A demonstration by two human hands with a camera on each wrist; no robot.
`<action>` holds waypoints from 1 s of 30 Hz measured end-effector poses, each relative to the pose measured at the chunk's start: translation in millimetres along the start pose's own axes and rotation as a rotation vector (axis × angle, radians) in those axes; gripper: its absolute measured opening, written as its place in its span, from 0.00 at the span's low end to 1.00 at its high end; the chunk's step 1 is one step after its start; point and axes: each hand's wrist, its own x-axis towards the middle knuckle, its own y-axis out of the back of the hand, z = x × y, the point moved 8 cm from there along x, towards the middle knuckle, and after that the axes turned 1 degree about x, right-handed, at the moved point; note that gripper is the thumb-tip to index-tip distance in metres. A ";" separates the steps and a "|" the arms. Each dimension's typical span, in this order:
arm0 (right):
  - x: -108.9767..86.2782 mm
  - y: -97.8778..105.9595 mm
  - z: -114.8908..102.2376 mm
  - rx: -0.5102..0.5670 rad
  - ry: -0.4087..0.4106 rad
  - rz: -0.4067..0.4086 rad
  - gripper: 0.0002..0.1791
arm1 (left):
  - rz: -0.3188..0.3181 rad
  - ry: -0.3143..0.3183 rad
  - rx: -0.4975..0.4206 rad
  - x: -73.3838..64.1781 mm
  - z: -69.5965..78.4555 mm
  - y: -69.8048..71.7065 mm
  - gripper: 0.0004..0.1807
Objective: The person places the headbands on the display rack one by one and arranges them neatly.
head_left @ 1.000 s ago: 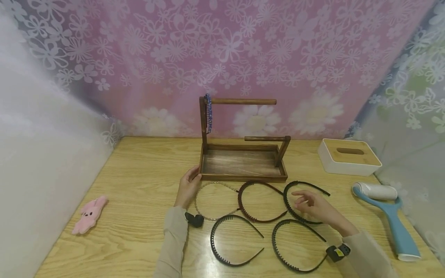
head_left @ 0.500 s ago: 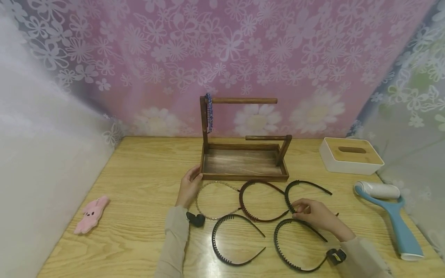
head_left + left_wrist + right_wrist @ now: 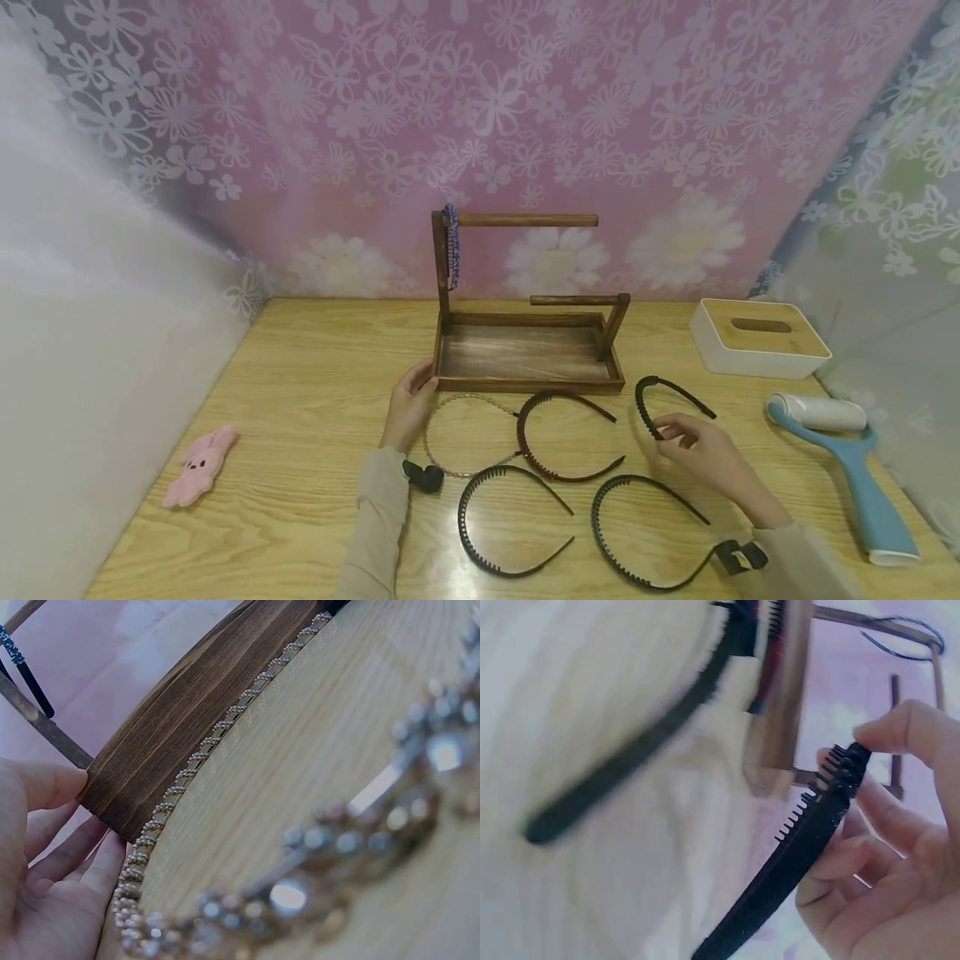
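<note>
My right hand (image 3: 705, 457) pinches a black toothed headband (image 3: 642, 407) between thumb and fingers, tilted up off the table; its comb teeth show in the right wrist view. With my left hand (image 3: 407, 407) I grip the front left corner of a dark wooden rack (image 3: 525, 386), thumb on its edge. A blue headband (image 3: 454, 254) hangs on the rack's upper bar near the post. Lying in front of the rack are a beaded headband (image 3: 225, 724) and a dark red toothed one (image 3: 522, 437). Two more black headbands, one left (image 3: 462, 525) and one right (image 3: 597, 525), lie nearer.
A white tissue box (image 3: 765, 362) with a wooden lid stands at the back right. In front of it lies a blue-handled lint roller (image 3: 862, 483). A pink plush toy (image 3: 201, 467) lies at the left. Behind the table (image 3: 315, 358) hangs a flowered pink backdrop (image 3: 480, 100).
My right hand has taken hold of the black headband and lifted it, moving it slightly right, away from the dark red one. My left hand stays at the rack's corner.
</note>
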 end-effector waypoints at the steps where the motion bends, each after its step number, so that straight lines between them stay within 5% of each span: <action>1: -0.6 4.8 0.8 0.010 -0.008 0.015 0.17 | 0.007 -0.007 0.007 1.5 -4.1 0.2 0.23; 14: 1.2 54.6 17.6 0.220 -0.069 0.169 0.24 | 0.021 0.001 0.042 1.8 -8.0 0.8 0.22; 20: 12.6 60.8 21.1 0.330 -0.104 0.157 0.32 | 0.023 0.001 0.052 1.9 -7.8 1.5 0.22; 30: 41.9 73.6 -4.4 0.525 -0.087 0.207 0.36 | 0.023 0.003 0.037 4.2 -9.3 1.4 0.22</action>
